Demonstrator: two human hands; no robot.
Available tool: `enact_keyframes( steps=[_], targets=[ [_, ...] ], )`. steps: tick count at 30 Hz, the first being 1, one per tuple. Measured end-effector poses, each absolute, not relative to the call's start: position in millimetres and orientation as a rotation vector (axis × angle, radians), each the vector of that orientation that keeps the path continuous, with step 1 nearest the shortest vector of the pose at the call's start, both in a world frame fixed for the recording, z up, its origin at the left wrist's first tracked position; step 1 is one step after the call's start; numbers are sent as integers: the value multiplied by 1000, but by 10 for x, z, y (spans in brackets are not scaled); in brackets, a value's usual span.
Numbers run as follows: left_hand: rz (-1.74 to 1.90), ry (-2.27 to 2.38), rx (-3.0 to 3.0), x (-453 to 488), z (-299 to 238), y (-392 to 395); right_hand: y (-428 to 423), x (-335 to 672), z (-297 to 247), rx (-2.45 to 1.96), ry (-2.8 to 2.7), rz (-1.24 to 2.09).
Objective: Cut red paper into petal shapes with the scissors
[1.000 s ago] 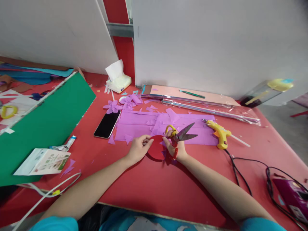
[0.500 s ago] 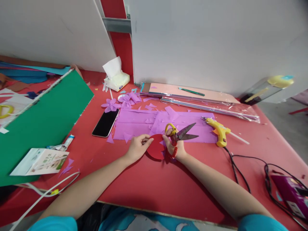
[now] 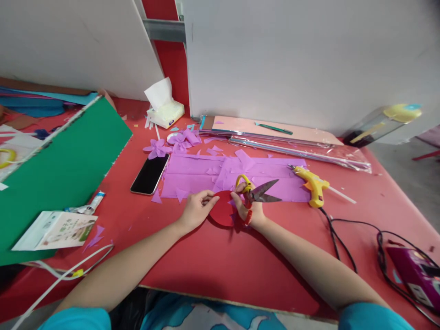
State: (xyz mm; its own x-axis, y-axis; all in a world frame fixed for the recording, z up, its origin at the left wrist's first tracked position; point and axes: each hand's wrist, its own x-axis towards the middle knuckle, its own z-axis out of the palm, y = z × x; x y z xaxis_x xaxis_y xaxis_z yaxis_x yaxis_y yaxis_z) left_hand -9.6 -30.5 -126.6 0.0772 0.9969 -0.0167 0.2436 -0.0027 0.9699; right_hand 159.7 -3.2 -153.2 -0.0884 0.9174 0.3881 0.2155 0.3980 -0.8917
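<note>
Red paper disc: we see the red paper disc (image 3: 222,213) lying flat on the red table (image 3: 220,261), at the near edge of the purple paper, between the two hands.
Left hand: our left hand (image 3: 196,211) pinches the disc's left rim with thumb and fingertips; the grip looks meant to keep the thin piece steady and flat.
Right hand: our right hand (image 3: 250,210) is closed through the yellow loops of the scissors (image 3: 259,192), with its heel at the disc's right rim.
Blades: they stand slightly parted and point right, away from the disc, so we judge that they are kept clear of the paper for the moment.
Purple paper: the purple paper sheet (image 3: 202,172) is spread behind the disc and strewn with cut scraps; it likely lies close because the pieces come from it.
Paper flowers: purple paper flowers (image 3: 158,149) sit beyond the sheet's far left corner, apart from the cutting.
Phone: a phone (image 3: 150,174) lies screen up, just left of the sheet.
Glue gun: a yellow glue gun (image 3: 312,184) rests at the sheet's right end, its cable (image 3: 338,238) trailing right.
Edges: a green board (image 3: 65,169) leans at the left and a tissue box (image 3: 165,112) stands by the back wall.
</note>
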Motion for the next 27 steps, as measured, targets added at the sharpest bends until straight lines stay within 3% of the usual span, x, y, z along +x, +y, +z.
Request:
enact_keyframes(
  steps=[14,27],
  targets=[
    [904,1019,1188,-89,-1233,-321,-41,1575,-1455,-1029,-1560,760],
    [777,1069,1218,-79,-1286,-310,-64,1572,-1450,-1056,-1555,769]
  ],
)
